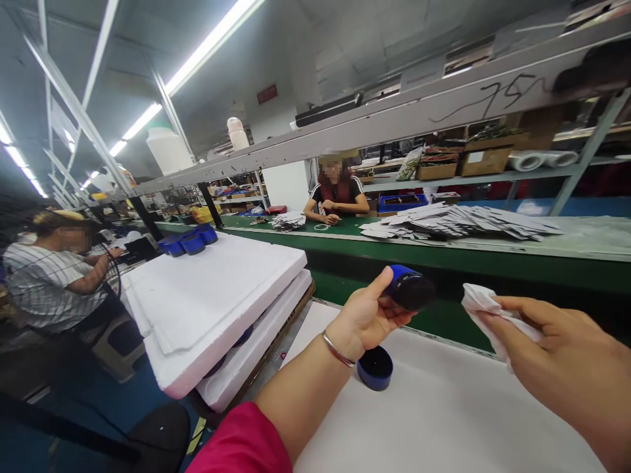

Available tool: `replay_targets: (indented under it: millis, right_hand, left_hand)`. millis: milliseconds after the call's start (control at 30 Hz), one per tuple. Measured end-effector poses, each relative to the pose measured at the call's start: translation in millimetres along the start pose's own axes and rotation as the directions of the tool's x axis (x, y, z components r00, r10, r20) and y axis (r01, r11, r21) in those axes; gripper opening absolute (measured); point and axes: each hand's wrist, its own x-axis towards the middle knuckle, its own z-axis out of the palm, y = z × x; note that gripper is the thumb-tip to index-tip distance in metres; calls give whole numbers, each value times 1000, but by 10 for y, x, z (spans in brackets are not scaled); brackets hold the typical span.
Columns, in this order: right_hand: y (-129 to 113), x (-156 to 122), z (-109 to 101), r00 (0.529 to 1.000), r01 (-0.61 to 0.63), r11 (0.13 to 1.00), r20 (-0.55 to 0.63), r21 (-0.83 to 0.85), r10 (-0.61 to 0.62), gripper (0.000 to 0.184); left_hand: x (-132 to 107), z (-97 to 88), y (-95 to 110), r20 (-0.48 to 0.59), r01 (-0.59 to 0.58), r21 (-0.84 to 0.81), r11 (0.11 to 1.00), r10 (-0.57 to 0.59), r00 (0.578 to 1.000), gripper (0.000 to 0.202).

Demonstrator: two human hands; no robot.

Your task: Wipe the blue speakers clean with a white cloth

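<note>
My left hand [362, 315] holds a short blue cylinder with a black end [413, 289], tilted above the far edge of the white work surface [444, 407]. What exactly the cylinder is, I cannot make out. At the right, my right hand [552, 348] pinches a crumpled white cloth or tissue [480, 302], apart from the cylinder. Below my left wrist, a round blue cup-like part with a dark inside [375, 369] stands on the white surface.
White foam trays [217, 282] are stacked at the left, with several blue round parts [190, 242] on top. Beyond runs a green conveyor belt [340, 259] bearing a pile of flat white pieces [458, 222]. One person [338, 190] sits across it, another [59, 276] at far left.
</note>
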Motion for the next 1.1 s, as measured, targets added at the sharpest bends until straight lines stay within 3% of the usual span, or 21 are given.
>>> replay_targets:
  millis: [100, 167, 267, 367, 467, 567, 633, 700, 767, 900, 1000, 1100]
  right_hand:
    - [-88, 14, -91, 945, -327, 945, -6, 22, 327, 47]
    - [-194, -7, -117, 893, -448, 892, -10, 57, 449, 42]
    - [-449, -86, -36, 897, -432, 891, -30, 140, 440, 43]
    - [-712, -158, 180, 916, -345, 918, -144, 196, 375, 56]
    - [-753, -147, 351, 900, -369, 911, -175, 184, 400, 51]
    - [-557, -44, 320, 827, -533, 829, -102, 168, 553, 38]
    - [-422, 50, 204, 729, -671, 723, -33, 164, 684, 32]
    - [-366, 143, 62, 616, -776, 603, 17, 183, 788, 28]
    - [-398, 218, -68, 522, -834, 496, 55, 241, 851, 27]
    - [-568, 306, -207, 379, -847, 260, 184, 464, 907, 34]
    - [-635, 343, -219, 353, -786, 87, 330, 612, 876, 38]
    - [-630, 367, -217, 351, -744, -1, 392, 669, 851, 41]
  left_hand:
    - [81, 0, 21, -19, -37, 7, 999, 37, 999, 31]
    - [104, 36, 26, -17, -21, 14, 1000, 21, 1000, 33]
    - [85, 137, -63, 30, -12, -57, 998, 14, 999, 36]
    - [25, 227, -271, 94, 36, -127, 991, -24, 995, 40]
    - [-46, 232, -468, 131, 91, -143, 985, -73, 989, 45]
    - [-70, 171, -496, 141, 60, -129, 990, -42, 989, 49]
    - [-7, 138, -397, 176, -36, 32, 999, 30, 984, 50]
    - [146, 128, -231, 188, -214, 328, 920, 159, 969, 43]
    - [383, 128, -42, 158, -324, 588, 742, 287, 945, 35]
    - [926, 85, 239, 31, -280, 806, 522, 436, 900, 55]
    - [1199, 12, 316, -13, -204, 899, 387, 489, 872, 50]
    - [1272, -61, 322, -9, -156, 941, 299, 484, 875, 50]
